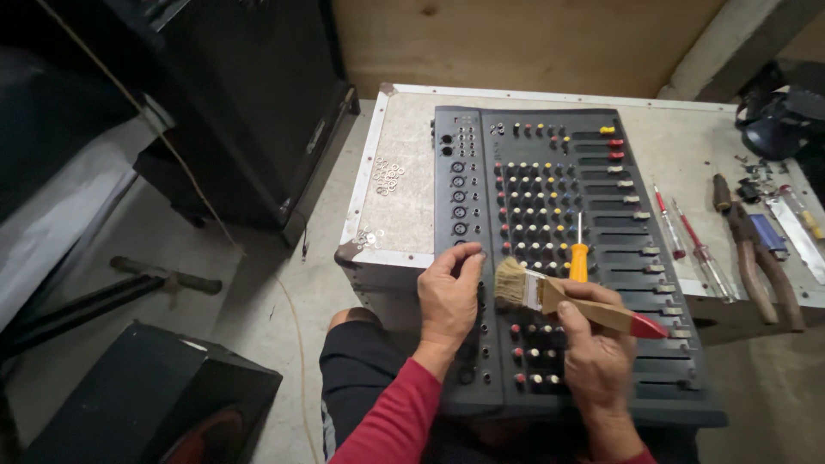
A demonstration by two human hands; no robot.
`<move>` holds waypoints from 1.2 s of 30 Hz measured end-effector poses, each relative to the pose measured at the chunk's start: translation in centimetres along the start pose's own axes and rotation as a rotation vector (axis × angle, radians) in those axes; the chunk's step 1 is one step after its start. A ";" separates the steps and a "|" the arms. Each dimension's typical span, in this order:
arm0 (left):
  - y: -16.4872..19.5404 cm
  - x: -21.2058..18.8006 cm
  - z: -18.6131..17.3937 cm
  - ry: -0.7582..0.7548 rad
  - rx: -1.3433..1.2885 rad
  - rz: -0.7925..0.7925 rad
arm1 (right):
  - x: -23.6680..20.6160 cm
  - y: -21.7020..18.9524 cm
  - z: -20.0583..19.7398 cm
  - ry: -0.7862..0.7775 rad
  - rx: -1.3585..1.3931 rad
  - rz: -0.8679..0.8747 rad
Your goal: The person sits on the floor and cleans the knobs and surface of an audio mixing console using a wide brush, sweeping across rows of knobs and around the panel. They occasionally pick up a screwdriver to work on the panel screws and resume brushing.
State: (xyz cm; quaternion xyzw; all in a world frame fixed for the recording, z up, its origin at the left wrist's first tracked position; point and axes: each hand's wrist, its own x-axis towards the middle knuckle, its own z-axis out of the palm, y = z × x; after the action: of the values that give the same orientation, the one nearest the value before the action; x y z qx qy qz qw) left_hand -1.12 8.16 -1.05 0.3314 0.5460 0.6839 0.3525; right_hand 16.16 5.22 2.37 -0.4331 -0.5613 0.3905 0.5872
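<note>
A dark audio mixer (550, 198) with many knobs and sliders lies on a worn case, its near end over my lap. My left hand (449, 299) grips the mixer's left edge near the front. My right hand (593, 348) holds a flat paintbrush (559, 299) with a wooden handle and red tip; its pale bristles point left over the knobs. An orange-handled screwdriver (579, 256) lies on the mixer just beyond the brush.
Small metal washers (387, 176) lie scattered on the case top, left of the mixer. Two red-tipped screwdrivers (687, 236), pliers (756, 258) and other tools lie to the right. A black speaker cabinet (258, 103) stands at left, another black box (155, 404) on the floor.
</note>
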 end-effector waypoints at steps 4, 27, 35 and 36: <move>0.0 -0.2 -0.1 -0.004 -0.020 0.026 | 0.1 0.2 0.3 -0.110 -0.247 -0.005; 2.2 -2.9 -0.7 -0.146 -0.455 -0.491 | -0.2 -1.3 -0.3 0.059 0.526 0.171; 2.9 -3.4 -1.0 -0.142 -0.302 -0.413 | -0.1 -1.9 -1.0 0.129 -0.102 -0.015; 3.1 -3.4 -0.9 -0.125 -0.265 -0.406 | -0.1 -2.1 -1.4 0.137 -0.053 0.003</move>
State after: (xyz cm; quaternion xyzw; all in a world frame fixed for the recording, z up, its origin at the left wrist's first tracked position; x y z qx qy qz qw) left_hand -0.46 4.36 1.55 0.2074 0.4843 0.6428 0.5561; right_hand 17.46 4.40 4.32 -0.4752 -0.5293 0.3455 0.6121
